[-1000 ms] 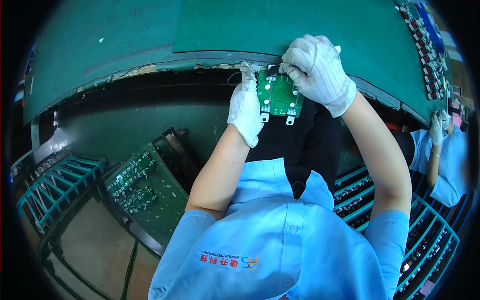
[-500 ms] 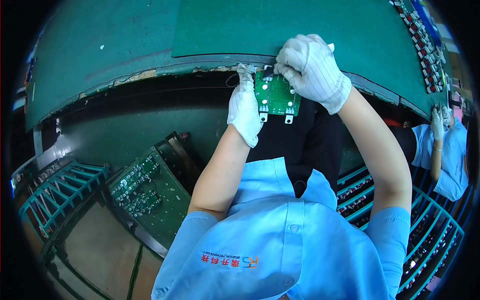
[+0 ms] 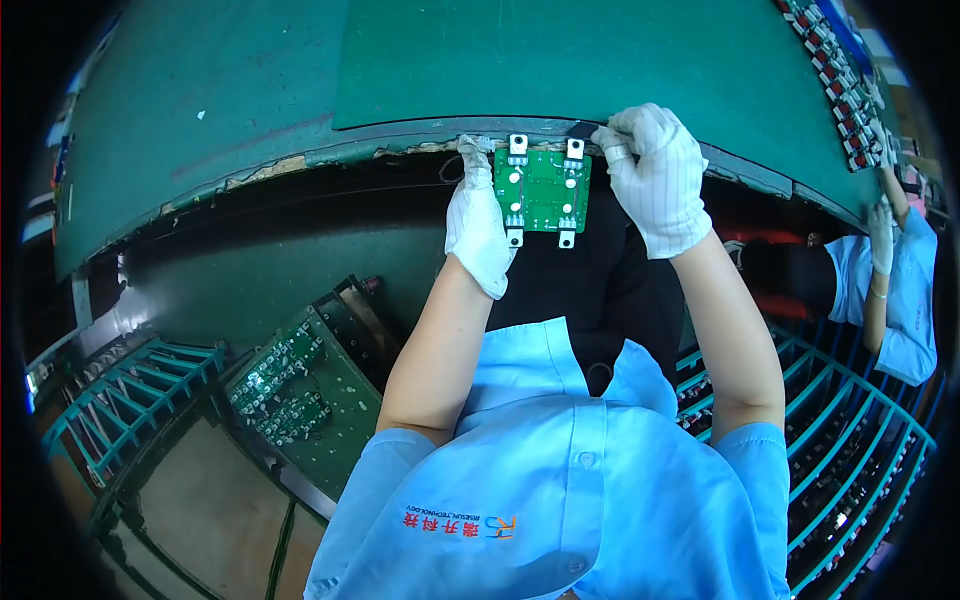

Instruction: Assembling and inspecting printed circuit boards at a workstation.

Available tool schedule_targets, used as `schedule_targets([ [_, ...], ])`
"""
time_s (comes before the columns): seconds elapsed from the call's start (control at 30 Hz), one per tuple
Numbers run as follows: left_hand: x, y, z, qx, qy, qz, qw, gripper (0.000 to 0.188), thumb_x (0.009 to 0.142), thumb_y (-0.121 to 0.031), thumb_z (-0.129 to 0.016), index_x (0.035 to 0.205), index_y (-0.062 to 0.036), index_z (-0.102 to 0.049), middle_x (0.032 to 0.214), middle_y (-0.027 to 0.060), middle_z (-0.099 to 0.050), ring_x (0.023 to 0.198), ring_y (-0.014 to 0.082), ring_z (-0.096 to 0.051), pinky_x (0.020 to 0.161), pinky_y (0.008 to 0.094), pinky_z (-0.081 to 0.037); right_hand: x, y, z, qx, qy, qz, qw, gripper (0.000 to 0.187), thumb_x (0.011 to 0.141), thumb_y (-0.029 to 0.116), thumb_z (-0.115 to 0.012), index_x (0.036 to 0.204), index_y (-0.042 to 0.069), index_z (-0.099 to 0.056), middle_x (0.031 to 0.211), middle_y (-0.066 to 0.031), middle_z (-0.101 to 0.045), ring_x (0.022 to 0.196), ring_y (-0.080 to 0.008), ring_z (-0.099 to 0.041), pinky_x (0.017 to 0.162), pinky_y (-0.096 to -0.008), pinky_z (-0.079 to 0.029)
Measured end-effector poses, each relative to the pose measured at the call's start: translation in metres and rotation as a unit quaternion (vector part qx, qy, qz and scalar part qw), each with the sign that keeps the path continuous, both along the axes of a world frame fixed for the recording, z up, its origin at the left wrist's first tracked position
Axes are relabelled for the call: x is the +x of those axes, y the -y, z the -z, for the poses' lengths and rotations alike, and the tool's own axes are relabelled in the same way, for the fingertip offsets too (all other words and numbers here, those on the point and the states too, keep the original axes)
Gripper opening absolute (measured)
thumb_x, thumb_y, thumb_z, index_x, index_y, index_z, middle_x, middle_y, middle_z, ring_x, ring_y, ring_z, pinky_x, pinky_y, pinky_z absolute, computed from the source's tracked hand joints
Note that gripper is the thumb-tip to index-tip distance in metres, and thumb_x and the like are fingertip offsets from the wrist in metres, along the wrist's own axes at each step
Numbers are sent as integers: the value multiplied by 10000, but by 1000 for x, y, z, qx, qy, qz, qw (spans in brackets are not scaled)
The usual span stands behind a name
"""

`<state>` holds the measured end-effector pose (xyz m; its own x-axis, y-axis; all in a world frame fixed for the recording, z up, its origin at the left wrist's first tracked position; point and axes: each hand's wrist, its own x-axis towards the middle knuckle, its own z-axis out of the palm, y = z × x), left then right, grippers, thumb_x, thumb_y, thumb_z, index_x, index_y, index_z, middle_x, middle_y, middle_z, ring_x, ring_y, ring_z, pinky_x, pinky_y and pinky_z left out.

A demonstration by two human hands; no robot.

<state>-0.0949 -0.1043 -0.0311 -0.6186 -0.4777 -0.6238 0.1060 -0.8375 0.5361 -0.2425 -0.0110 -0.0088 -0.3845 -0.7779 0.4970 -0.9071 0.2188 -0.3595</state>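
So the left hand [image 3: 475, 228] has the green circuit board [image 3: 542, 192] pinched by its left side, at the near edge of the worktop [image 3: 520, 60]. Right hand [image 3: 656, 182] grip's pinching a little black piece [image 3: 581, 130] near the board's far right corner.
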Motion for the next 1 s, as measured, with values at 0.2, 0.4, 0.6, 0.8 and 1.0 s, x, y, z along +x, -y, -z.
schedule_targets([
  [0.2, 1, -1, 2, -9, 3, -12, 1000, 613, 943, -559, -249, 1183, -51, -496, 1066, 102, -626, 936, 198, -643, 789, 309, -546, 2, 0, 8, -43, 52, 3, 998, 154, 718, 95, -699, 733, 73, -547, 686, -68, -566, 634, -273, -548, 570, -376, -439],
  [0.4, -2, -2, 10, -29, -14, -33, 999, 608, 941, -559, -271, 1162, -41, -503, 1047, 131, -630, 913, 233, -651, 765, 353, -565, 1, -2, 10, -42, -28, -24, 998, 167, 717, 112, -695, 703, 96, -530, 674, -48, -548, 630, -259, -535, 563, -366, -430],
  [0.6, -2, -1, 11, 2, -16, -36, 999, 609, 933, -563, -290, 1185, -44, -483, 1041, 118, -630, 907, 216, -650, 783, 340, -556, 1, -3, 13, -23, -31, -29, 999, 168, 725, 126, -685, 708, 115, -518, 662, -33, -529, 635, -242, -529, 562, -358, -416],
  [0.8, -2, -2, 12, -13, -17, -36, 999, 586, 942, -548, -290, 1169, -48, -496, 1057, 124, -631, 914, 229, -648, 771, 354, -559, -1, -8, 18, -29, -48, -44, 997, 153, 728, 123, -670, 701, 128, -519, 667, -25, -528, 640, -231, -527, 560, -352, -411],
  [1.0, -4, -3, 2, -8, -1, -41, 999, 594, 944, -547, -280, 1190, -48, -489, 1055, 109, -635, 884, 208, -654, 764, 331, -556, -1, -2, 19, -59, -51, -19, 997, 147, 699, 105, -661, 697, 135, -517, 675, -18, -530, 627, -222, -526, 546, -344, -410],
])
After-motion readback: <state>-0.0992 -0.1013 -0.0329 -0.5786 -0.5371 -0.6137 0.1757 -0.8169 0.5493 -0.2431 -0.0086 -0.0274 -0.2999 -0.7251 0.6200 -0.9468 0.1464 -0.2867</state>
